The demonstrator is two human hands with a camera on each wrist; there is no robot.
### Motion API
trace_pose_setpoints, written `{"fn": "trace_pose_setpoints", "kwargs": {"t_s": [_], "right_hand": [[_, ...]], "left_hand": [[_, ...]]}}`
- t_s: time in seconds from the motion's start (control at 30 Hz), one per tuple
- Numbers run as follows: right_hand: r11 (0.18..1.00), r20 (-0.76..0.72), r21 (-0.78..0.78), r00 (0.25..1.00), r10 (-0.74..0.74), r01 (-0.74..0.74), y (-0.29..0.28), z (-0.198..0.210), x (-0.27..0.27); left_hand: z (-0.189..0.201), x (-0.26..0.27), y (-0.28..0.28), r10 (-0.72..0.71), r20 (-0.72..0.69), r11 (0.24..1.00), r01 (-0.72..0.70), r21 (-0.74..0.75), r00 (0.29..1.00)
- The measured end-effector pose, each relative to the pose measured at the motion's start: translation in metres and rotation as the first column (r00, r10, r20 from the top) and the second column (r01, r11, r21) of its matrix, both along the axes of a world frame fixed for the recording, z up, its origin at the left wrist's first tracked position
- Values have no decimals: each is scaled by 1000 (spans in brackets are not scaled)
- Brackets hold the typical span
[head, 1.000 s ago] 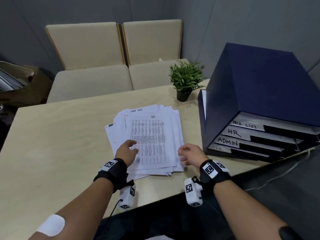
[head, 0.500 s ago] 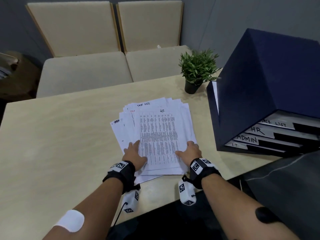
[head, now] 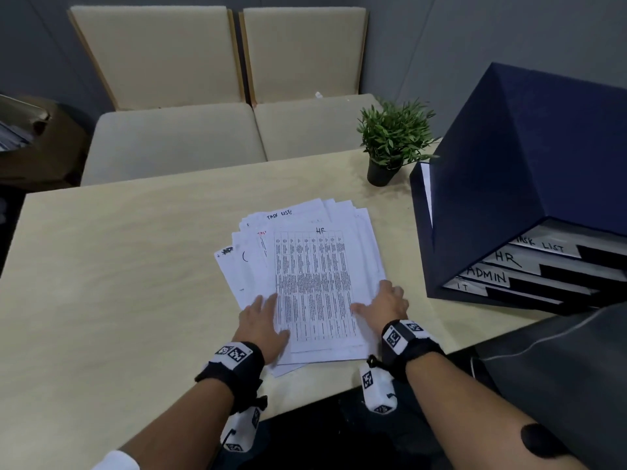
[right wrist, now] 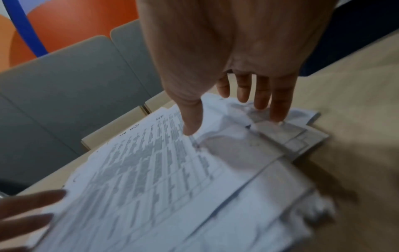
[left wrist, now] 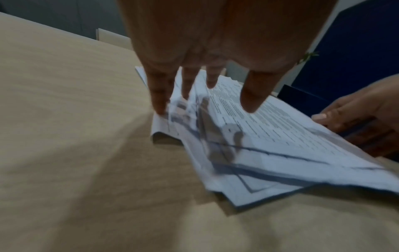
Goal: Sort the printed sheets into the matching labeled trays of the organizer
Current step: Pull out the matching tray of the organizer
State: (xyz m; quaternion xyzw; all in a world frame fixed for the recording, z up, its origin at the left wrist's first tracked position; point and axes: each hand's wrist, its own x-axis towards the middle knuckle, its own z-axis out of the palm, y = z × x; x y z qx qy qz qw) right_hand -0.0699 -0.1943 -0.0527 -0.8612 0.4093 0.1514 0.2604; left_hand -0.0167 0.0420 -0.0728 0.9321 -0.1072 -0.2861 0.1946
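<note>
Printed sheets lie in a loose, fanned pile on the counter between the two hands, with the organizer well off beyond the right hand. Both hands rest flat with straight fingers, the left hand on the pile's near left edge, gripping nothing. The top sheet, headed HR, looks light, floppy and slippery, so I would pinch it at a near corner.

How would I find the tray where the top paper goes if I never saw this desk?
Look at the big dark blue organizer on the right of the table, beside the little potted plant. Four labelled trays are stacked in its open front. Pick the HR tray, second from the top, under TASK LIST and above ADMIN.
</note>
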Motion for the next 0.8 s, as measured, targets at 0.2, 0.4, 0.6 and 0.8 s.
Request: {"fn": "trace_pose_setpoints", "kwargs": {"t_s": [0.2,0.4,0.6,0.8], "right_hand": [[992,-30,71,994,105,-102,-11,-2,9],[987,5,81,990,142,-142,1,-6,-13],[985,-13,84,988,153,-151,-13,-9,-68],[991,6,82,994,107,-107,-41,-7,-124]], "left_hand": [[3,16,-4,339,-57,934,-343,-101,939],[4,-11,-22,356,-89,898,-367,-242,930],[11,-69,-41,364,-92,897,-376,-233,927],[10,-112,-68,310,-116,911,-330,-246,944]]}}
